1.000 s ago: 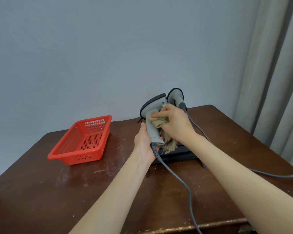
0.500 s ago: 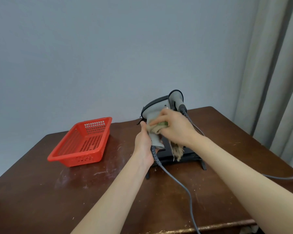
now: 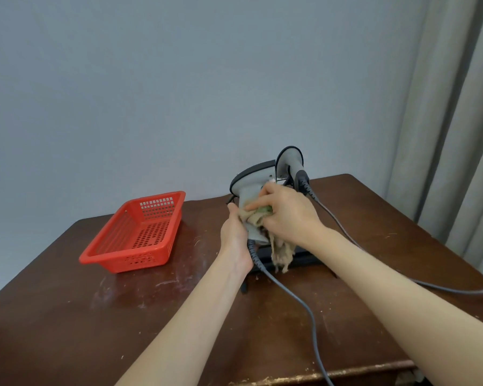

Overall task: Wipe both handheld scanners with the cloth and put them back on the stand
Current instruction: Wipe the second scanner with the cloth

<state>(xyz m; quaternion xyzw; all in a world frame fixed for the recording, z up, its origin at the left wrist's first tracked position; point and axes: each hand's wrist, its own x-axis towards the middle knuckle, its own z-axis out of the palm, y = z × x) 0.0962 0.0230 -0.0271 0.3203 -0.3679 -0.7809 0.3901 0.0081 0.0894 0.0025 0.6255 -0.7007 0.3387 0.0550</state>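
Note:
My left hand [image 3: 236, 240] grips the handle of a grey handheld scanner [image 3: 250, 185], held upright above the table with its grey cable running down toward me. My right hand [image 3: 287, 215] holds a beige, frayed cloth [image 3: 282, 250] and presses it against the scanner's handle; the loose end of the cloth hangs down. A second grey scanner [image 3: 289, 162] sits behind on the black stand [image 3: 304, 259], whose base is partly hidden by my hands and the cloth.
A red perforated plastic basket [image 3: 135, 235] stands on the left of the dark wooden table [image 3: 67, 316]. Two grey cables [image 3: 310, 313] trail across the table to the front and right. A curtain [image 3: 457, 121] hangs at the right.
My right hand has slid the cloth lower along the scanner's handle. The left hand keeps its hold on the scanner, which has barely moved.

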